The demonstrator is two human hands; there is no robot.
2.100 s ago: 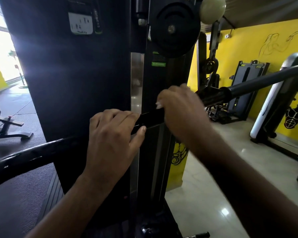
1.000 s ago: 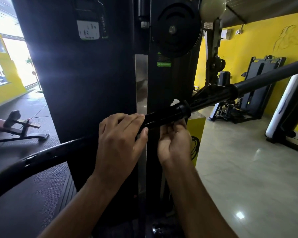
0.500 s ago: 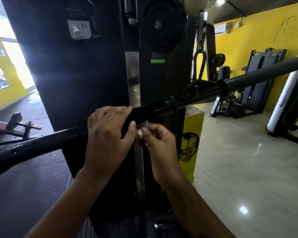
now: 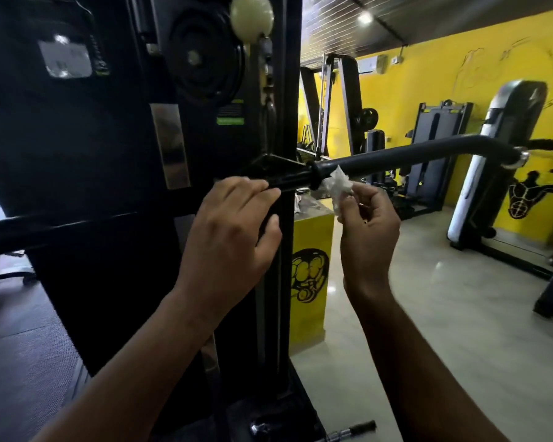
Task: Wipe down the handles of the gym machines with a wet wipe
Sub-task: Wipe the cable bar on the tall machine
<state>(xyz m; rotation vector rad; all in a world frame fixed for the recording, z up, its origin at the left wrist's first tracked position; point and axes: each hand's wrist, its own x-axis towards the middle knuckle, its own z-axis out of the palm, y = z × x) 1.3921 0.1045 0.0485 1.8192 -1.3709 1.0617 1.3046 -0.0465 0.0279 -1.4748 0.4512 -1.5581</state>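
left hand (image 4: 229, 231) grips the black bar (image 4: 288, 180); right hand (image 4: 366, 231) pinches a crumpled wipe (image 4: 339, 185) against the grey handle's (image 4: 428, 153) inner edge, open floor (image 4: 444, 298) right of it.

A single wide-angle view is supplied, taken from the person's head and directed forward and slightly downward. The left hand (image 4: 229, 231), right hand (image 4: 369, 231) and wet wipe (image 4: 340, 186) are framed at close range near centre, with the handle bar (image 4: 412, 154) crossing the frame. The yellow wall (image 4: 444, 78) is seen well behind at right.

Bare forearms (image 4: 141, 362), left hand (image 4: 229, 231), right hand (image 4: 367, 237).
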